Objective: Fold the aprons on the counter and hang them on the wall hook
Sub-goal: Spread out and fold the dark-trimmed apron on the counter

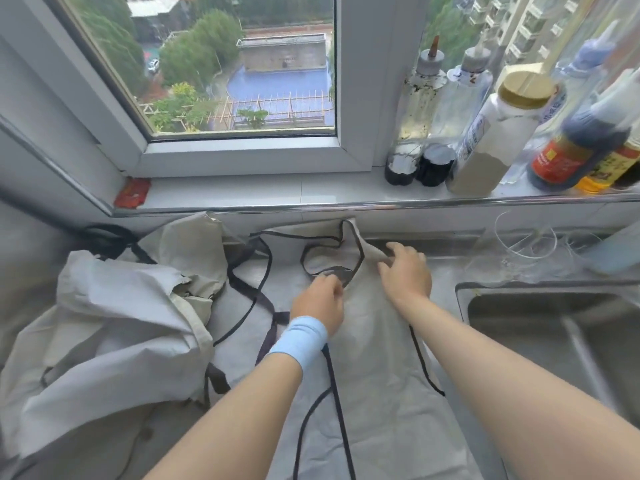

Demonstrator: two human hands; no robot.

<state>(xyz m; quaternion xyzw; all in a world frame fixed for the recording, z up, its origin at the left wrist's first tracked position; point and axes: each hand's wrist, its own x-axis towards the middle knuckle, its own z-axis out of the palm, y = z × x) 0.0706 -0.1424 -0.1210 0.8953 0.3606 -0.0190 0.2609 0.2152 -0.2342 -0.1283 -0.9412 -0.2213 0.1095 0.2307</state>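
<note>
A pale grey apron [374, 344] with dark trim and dark straps lies spread on the counter in front of me, its bib end toward the window. My left hand [320, 301], with a light blue wristband, pinches the dark neck strap [332, 271] at the bib. My right hand [407, 271] rests flat on the bib's right edge, fingers spread. A second pale apron [114, 327] lies crumpled in a heap at the left. No wall hook is in view.
A steel sink [554, 327] opens at the right. Several sauce bottles and jars [491, 133] stand on the windowsill at the right. A red packet [133, 192] lies on the sill's left end. Clear glassware [523, 244] stands behind the sink.
</note>
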